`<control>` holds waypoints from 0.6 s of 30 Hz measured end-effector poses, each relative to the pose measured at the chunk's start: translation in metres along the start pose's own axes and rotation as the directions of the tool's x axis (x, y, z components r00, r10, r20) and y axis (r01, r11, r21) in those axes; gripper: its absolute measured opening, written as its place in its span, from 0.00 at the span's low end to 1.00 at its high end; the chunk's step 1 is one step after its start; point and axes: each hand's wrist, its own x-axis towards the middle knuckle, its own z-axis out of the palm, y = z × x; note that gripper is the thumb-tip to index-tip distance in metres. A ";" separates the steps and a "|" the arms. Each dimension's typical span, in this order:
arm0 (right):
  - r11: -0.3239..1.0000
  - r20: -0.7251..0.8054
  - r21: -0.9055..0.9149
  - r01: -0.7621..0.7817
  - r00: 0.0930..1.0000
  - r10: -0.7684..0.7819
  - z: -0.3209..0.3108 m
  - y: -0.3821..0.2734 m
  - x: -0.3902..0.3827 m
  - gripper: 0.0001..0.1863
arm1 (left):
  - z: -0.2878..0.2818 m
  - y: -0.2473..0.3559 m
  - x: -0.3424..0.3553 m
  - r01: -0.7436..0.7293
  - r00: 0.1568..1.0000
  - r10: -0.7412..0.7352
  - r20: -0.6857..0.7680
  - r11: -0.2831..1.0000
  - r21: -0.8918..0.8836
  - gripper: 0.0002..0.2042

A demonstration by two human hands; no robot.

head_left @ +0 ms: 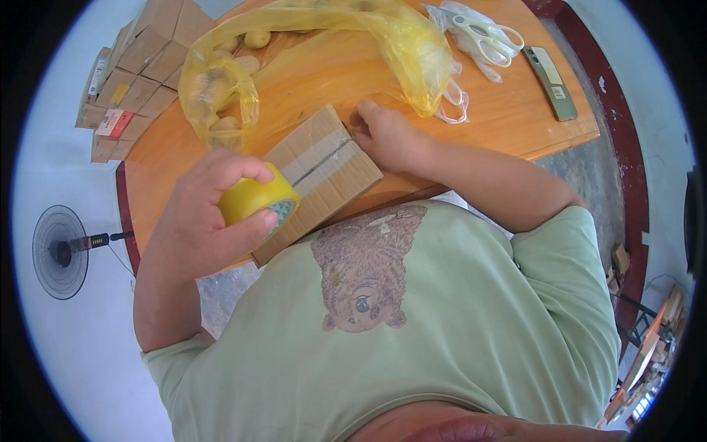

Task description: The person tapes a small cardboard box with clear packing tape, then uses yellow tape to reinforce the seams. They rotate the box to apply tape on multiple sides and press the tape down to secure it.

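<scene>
My left hand (199,217) grips a roll of yellow tape (247,199) over the near-left end of a closed brown cardboard box (317,188). The box lies at an angle on the wooden table in front of my shirt. A strip of clear tape runs along its top seam. My right hand (387,136) has its fingers curled at the box's far-right end; what lies between the fingertips is hidden.
A yellow plastic bag (390,40) with several potatoes (256,38) lies beyond the box. Scissors (486,40) on clear bags and a phone (551,81) rest at the table's (479,132) right. Cardboard boxes (143,66) are stacked back left. A fan (62,250) stands left.
</scene>
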 end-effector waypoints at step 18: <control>0.925 0.039 0.125 0.358 0.930 -0.365 -0.040 -0.022 0.013 0.35 | -0.001 0.000 -0.002 0.085 0.996 -0.085 -0.002 0.995 -0.050 0.16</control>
